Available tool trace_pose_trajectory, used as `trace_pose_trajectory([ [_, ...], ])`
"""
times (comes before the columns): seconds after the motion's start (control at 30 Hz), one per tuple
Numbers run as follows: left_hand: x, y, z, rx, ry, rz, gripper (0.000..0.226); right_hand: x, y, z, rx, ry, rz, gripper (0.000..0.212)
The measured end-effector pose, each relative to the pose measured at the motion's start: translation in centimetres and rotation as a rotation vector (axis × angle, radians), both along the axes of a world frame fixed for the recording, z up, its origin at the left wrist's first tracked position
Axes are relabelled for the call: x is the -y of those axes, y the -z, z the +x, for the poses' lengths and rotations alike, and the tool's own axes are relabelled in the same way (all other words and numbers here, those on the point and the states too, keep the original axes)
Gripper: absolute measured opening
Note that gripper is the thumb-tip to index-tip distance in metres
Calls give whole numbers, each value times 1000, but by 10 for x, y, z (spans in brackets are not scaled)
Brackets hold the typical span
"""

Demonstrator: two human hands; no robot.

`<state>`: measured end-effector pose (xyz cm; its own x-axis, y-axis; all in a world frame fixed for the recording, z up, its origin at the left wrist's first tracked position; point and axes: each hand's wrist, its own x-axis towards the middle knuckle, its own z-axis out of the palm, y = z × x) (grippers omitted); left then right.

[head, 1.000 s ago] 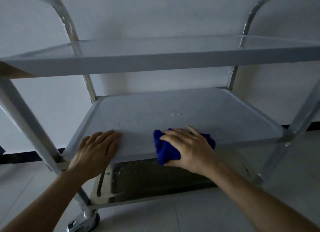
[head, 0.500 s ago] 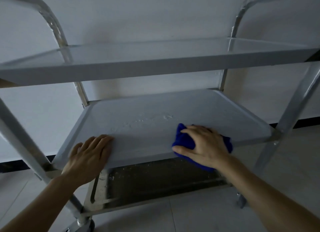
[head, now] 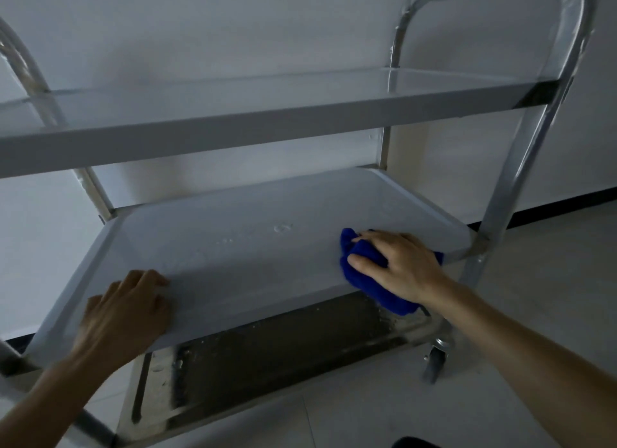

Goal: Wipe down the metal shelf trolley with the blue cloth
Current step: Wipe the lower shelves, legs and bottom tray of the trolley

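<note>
The metal shelf trolley (head: pixel 494 213) is a silver steel frame of rounded tube uprights carrying three flat rimmed trays, standing upright on a pale tiled floor against a white wall. Its top shelf (head: pixel 267 126) and middle shelf (head: pixel 250 247) look matte grey-white; a few water droplets sit near the middle shelf's centre. The bottom shelf (head: pixel 273 354) is darker, shiny and speckled with wet spots. One castor (head: pixel 435 360) shows at the front right corner. The bright blue bunched cloth (head: pixel 370 280) lies on the middle shelf's front right part, its lower fold hanging over the front edge.
</note>
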<state>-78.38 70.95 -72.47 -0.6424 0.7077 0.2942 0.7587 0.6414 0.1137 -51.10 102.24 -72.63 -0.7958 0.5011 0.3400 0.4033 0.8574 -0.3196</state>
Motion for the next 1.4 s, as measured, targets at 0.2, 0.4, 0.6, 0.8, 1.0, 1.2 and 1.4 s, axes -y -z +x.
trace_pose_trajectory([
  [0.2, -121, 2, 59, 195, 238, 159, 39, -26, 12, 13, -102, 82, 55, 57],
  [0.4, -162, 23, 65, 56, 310, -32, 60, -42, 10, 14, -112, 51, 3, 53],
  [0.6, -163, 28, 67, -3, 303, -73, 70, -97, -7, -18, 98, 311, -125, 55],
  [0.8, -162, 21, 69, 15, 266, -36, 68, -89, -11, -88, 276, 448, -49, 69],
  [1.0, -159, 12, 78, 42, 240, -53, 68, -39, -4, -44, 216, -64, 3, 81],
  [1.2, -158, 1, 94, 5, 269, 33, 71, -105, -12, 36, 223, 270, -50, 60],
  [1.4, -153, -4, 100, -21, 312, 45, 67, -145, -14, -1, 238, 587, -161, 70],
])
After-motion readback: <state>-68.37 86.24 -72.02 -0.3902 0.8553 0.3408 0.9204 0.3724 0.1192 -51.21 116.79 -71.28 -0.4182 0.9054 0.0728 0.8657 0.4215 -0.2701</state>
